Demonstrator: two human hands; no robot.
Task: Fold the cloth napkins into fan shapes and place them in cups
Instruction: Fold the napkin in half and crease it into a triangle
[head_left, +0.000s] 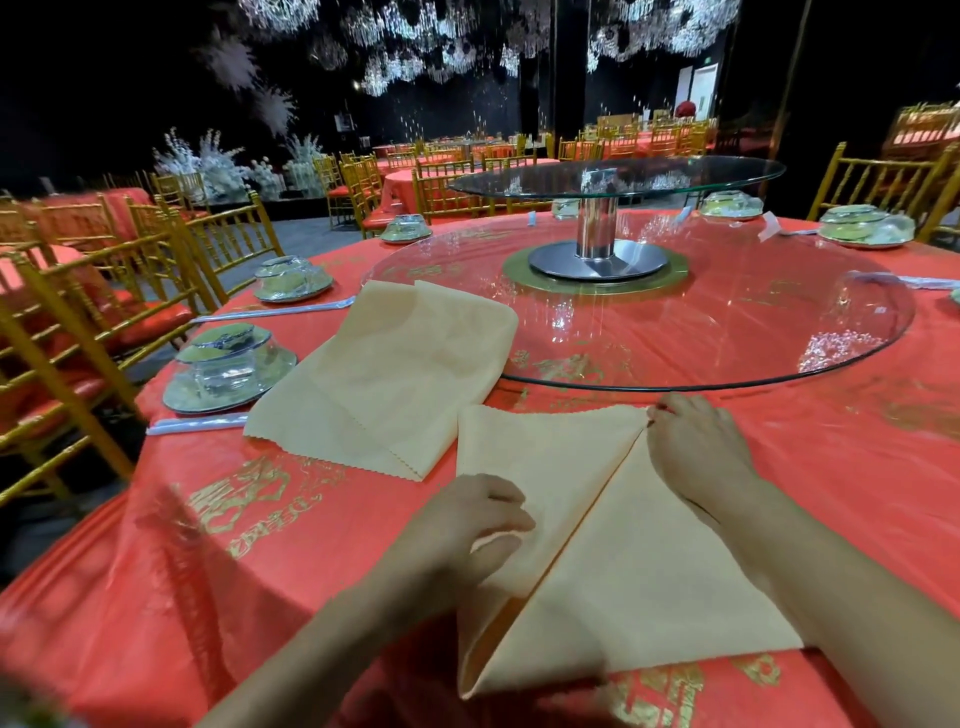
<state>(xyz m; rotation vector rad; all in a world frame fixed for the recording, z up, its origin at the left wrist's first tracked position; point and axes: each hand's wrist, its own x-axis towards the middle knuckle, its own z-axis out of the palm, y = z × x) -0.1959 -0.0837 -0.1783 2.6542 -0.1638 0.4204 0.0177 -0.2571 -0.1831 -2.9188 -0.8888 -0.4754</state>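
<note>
Right fingertips (661, 411) pinch the far corner of the napkin (639, 582), right hand (698, 449) arched over that corner. Left fingers (511, 524) are curled, thumb under, holding a raised bit of the top layer near the middle; left hand (462, 525) rests on the cloth. The napkin is cream and lies flat on the red tablecloth (311, 571) at the near table edge. A diagonal fold line runs from the pinched corner down to the near left tip, which hangs just over the edge. Both forearms cross the near cloth and hide part of the lower corners.

Second cream napkin (395, 374) lies just left and beyond, touching or nearly touching the first, its far end lapping onto the rim of the big glass turntable (753, 332). A smaller glass disc (618, 176) sits raised on a metal post (597, 228) at the centre. Left side: wrapped place setting (228, 369) with wrapped chopsticks (197, 425) beside it, another setting (293, 280) further back. Gold chairs (78, 312) ring the table.
</note>
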